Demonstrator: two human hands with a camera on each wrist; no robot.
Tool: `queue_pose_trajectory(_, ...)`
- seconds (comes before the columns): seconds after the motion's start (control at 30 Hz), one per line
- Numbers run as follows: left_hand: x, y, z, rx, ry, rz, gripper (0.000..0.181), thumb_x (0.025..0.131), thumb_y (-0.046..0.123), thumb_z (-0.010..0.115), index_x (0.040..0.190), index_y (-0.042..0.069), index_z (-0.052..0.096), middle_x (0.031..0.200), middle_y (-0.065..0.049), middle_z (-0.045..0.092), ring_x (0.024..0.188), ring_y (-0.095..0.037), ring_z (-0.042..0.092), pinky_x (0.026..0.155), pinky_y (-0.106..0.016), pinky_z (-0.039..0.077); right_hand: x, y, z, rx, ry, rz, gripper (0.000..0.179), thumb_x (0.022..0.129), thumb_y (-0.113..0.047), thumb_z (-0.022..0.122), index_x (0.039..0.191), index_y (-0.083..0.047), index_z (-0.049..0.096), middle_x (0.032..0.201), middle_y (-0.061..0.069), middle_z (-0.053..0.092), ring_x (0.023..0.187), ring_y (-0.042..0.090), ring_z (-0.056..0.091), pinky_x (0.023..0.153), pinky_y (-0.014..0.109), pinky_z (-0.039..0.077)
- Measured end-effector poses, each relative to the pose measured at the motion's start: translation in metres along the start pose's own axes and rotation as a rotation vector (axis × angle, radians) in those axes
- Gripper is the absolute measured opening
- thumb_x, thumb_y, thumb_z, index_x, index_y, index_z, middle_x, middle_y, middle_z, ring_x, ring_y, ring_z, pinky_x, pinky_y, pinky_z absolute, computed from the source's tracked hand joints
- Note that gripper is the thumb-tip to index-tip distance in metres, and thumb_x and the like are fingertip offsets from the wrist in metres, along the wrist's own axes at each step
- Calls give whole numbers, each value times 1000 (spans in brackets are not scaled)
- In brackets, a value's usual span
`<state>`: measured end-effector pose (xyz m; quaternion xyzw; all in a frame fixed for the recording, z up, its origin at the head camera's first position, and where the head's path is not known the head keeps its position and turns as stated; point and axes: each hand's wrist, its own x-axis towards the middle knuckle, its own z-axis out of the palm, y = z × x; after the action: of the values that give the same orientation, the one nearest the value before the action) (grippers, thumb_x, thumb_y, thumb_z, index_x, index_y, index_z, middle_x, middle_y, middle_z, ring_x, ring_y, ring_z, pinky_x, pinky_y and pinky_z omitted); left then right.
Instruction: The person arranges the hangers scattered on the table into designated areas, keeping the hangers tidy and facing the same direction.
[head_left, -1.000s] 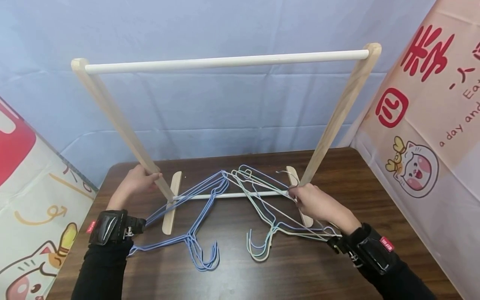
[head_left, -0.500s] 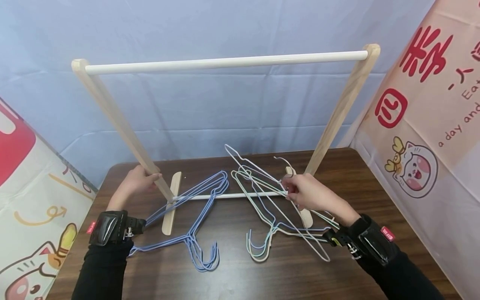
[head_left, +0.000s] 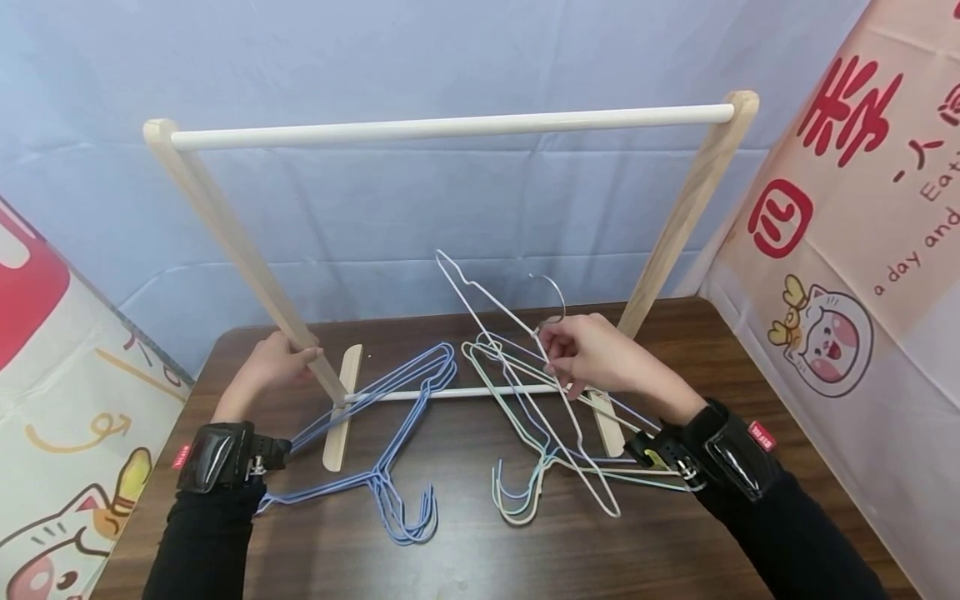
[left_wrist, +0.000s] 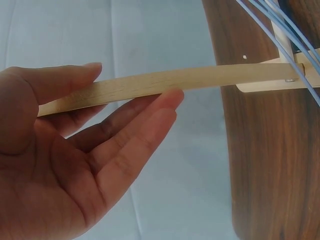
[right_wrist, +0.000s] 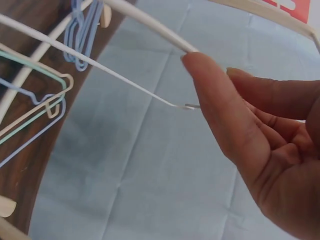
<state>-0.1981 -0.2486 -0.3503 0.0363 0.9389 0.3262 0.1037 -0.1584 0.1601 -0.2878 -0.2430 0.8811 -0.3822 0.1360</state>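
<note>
My left hand (head_left: 273, 371) grips the left wooden post (left_wrist: 200, 80) of a clothes rack, thumb on one side and fingers on the other in the left wrist view. My right hand (head_left: 603, 354) pinches a white wire hanger (head_left: 501, 307) near its neck, raised and tilted in front of the rack, metal hook upward. Under it lies a loose pile of pastel hangers (head_left: 551, 454) in green, cream and blue, their hooks toward the front. A bundle of blue hangers (head_left: 405, 429) lies to the left, partly hidden by my left wrist.
The rack's white top rail (head_left: 450, 128) spans high above the brown table (head_left: 465, 567). Its lower bar (head_left: 483, 392) runs low behind the hangers, between two wooden feet (head_left: 342, 433). A pale blue cloth (head_left: 360, 217) hangs behind, with printed cloths at both sides.
My right hand has lifted the white hanger off the pastel pile, up and to the left, turning it more upright. The left hand has stayed on the post.
</note>
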Motion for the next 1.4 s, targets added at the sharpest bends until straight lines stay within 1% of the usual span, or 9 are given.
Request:
queue_pose_trajectory(0.23, 2, -2, 1, 0, 6, 8, 39, 94, 19, 48, 119, -12, 50, 92, -25, 64, 72, -22, 65, 66, -37, 49, 11, -22, -8, 110, 1, 13, 9, 83, 8, 59, 86, 2, 53, 68, 14, 59, 56, 24, 61, 50, 34, 52)
queue_pose_trajectory(0.43, 1, -2, 1, 4, 9, 9, 39, 94, 18, 48, 118, -12, 50, 96, -27, 63, 73, -24, 65, 65, -36, 49, 20, -41, -15, 190, 6, 23, 10, 83, 9, 59, 88, 4, 52, 72, 17, 59, 57, 25, 62, 53, 40, 52)
queue_pose_trajectory(0.53, 1, -1, 1, 7, 9, 7, 38, 94, 18, 47, 117, -12, 51, 96, -28, 63, 73, -24, 66, 65, -36, 49, 26, -51, -18, 214, 3, 19, 10, 83, 9, 59, 88, 5, 52, 72, 16, 59, 57, 25, 62, 54, 39, 53)
queue_pose_trajectory(0.6, 1, -1, 1, 5, 9, 7, 37, 94, 18, 47, 117, -12, 51, 97, -28, 62, 74, -24, 66, 65, -35, 49, 29, -58, -20, 230, -3, 16, 10, 83, 9, 58, 88, 5, 51, 72, 18, 59, 56, 25, 62, 54, 39, 53)
queue_pose_trajectory(0.73, 1, -1, 2, 3, 9, 7, 37, 94, 17, 47, 117, -12, 51, 98, -29, 62, 74, -24, 66, 65, -35, 49, 34, -70, -23, 266, 4, 12, 11, 83, 10, 58, 90, 7, 50, 75, 21, 59, 56, 26, 62, 54, 39, 53)
queue_pose_trajectory(0.83, 1, -1, 1, -4, 7, 8, 38, 94, 17, 48, 117, -12, 50, 98, -29, 62, 74, -24, 66, 64, -34, 49, 36, -78, -25, 299, 10, 13, 13, 83, 10, 58, 91, 8, 49, 76, 20, 59, 57, 27, 62, 56, 40, 53)
queue_pose_trajectory(1.1, -1, -1, 0, -14, 6, -1, 38, 94, 18, 48, 118, -12, 50, 95, -27, 63, 72, -22, 65, 64, -34, 50, 41, -96, -28, 358, 29, -20, 13, 83, 11, 57, 91, 10, 48, 77, 25, 59, 55, 25, 62, 58, 41, 53)
queue_pose_trajectory(1.23, -1, 0, 1, -13, 6, -3, 38, 94, 18, 49, 118, -12, 50, 95, -27, 63, 72, -21, 65, 64, -34, 49, 42, -106, -31, 377, 58, -50, 13, 83, 11, 57, 92, 12, 48, 76, 24, 60, 54, 25, 63, 57, 41, 53)
queue_pose_trajectory(1.4, -1, 0, 1, -12, 10, 3, 37, 94, 18, 49, 117, -11, 51, 95, -27, 63, 71, -21, 65, 64, -33, 49, 44, -118, -35, 390, 97, -78, 12, 82, 12, 58, 90, 11, 49, 74, 22, 60, 54, 26, 63, 57, 40, 52)
